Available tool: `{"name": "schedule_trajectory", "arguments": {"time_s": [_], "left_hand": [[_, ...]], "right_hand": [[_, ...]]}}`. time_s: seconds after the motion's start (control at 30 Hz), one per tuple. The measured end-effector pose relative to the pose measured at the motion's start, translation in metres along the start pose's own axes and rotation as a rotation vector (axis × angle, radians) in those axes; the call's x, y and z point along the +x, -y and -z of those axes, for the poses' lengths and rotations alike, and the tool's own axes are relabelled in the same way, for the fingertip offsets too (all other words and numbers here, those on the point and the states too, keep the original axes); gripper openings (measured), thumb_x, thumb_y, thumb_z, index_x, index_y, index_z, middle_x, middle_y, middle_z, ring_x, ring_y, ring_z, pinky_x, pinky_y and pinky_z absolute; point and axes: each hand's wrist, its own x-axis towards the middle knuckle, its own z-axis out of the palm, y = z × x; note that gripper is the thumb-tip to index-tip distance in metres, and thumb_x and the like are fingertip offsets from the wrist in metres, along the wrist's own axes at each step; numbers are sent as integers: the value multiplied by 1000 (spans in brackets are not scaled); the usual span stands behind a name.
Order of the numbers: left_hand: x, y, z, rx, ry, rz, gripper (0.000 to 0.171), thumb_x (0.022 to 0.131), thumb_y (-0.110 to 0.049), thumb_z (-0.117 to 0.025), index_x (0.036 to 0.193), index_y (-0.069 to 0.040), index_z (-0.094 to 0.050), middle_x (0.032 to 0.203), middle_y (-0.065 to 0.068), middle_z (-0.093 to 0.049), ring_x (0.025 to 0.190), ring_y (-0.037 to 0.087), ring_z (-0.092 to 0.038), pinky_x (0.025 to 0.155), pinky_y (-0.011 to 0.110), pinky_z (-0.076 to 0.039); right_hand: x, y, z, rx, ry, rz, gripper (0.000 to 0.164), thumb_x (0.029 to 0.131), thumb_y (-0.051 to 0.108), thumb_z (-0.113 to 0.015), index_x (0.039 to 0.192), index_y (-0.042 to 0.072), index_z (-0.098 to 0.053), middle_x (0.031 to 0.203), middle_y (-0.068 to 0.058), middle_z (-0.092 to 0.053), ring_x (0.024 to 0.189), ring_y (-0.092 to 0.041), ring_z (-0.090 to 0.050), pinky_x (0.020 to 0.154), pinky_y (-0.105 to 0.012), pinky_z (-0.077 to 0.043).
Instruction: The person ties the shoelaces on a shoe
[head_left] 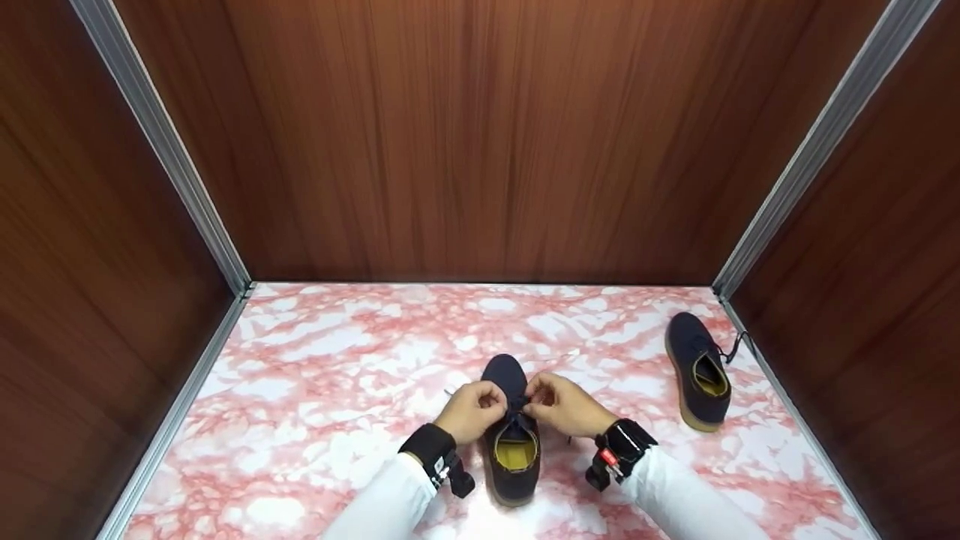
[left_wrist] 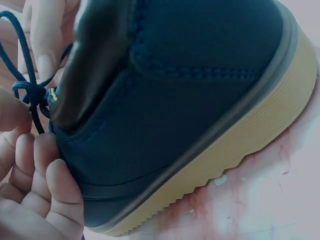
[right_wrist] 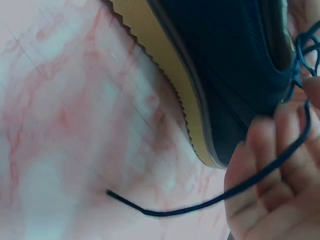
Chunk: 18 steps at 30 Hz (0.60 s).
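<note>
A dark navy lace-up shoe [head_left: 504, 373] with a tan ridged sole [left_wrist: 235, 147] and yellow lining stands upright, toe pointing away, between both hands. At its lacing, the left hand [head_left: 469, 412] pinches the dark shoelace [left_wrist: 35, 95] beside a loose knot with loops. From the other side, the right hand [head_left: 566, 409] pinches the lace between thumb and fingers. A free lace end [right_wrist: 200, 205] trails across the right fingers and hangs past them in the right wrist view. The fingers partly hide the knot in the head view.
A matching shoe [head_left: 684, 341] stands at the right, its lace [head_left: 739, 345] spilling toward the side wall. Wood-grain panels [head_left: 480, 142] with metal corner rails [head_left: 169, 142] enclose the red-and-white marbled table [head_left: 322, 352] at the back and sides.
</note>
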Motion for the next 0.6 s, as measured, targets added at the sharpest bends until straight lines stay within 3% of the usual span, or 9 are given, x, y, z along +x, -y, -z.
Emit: {"name": "schedule_trajectory", "arguments": {"time_s": [0.13,0.23,0.3,0.4,0.6], "left_hand": [[-2,0,1,6,-11,-8,3,86,-14,-67,83,-12,-67,81,-3,-58,73,3,-53,69,17,-45],[-3,0,2,21,-25,-9,4,86,-16,-68,83,-15,-67,85,-1,-58,78,5,-52,72,19,-44],[-3,0,2,28,-31,-6,4,86,-18,-69,83,-16,-67,87,0,-58,80,6,-51,73,19,-44],[-4,0,2,27,-28,-4,4,86,-18,-69,83,-15,-67,87,1,-59,80,6,-51,73,19,-44],[-4,1,2,17,-11,-10,5,88,-17,-67,84,-14,-67,86,-2,-58,78,4,-51,73,18,-44]], "right_hand": [[-1,6,5,-36,-81,-6,26,91,37,-65,79,15,-59,70,6,-54,65,-4,-50,59,-20,-43],[-2,12,7,-19,-47,-1,42,91,49,-61,67,15,-56,60,8,-46,56,-3,-43,52,-19,-36],[-3,15,7,-9,0,3,45,89,52,-63,65,14,-57,57,10,-45,53,-2,-40,49,-19,-33],[-4,17,5,-13,61,13,41,85,49,-69,66,14,-59,57,11,-48,51,-1,-40,47,-18,-32],[-6,17,2,-22,105,23,20,85,22,-72,70,11,-64,60,8,-54,50,0,-42,45,-16,-33]]}}
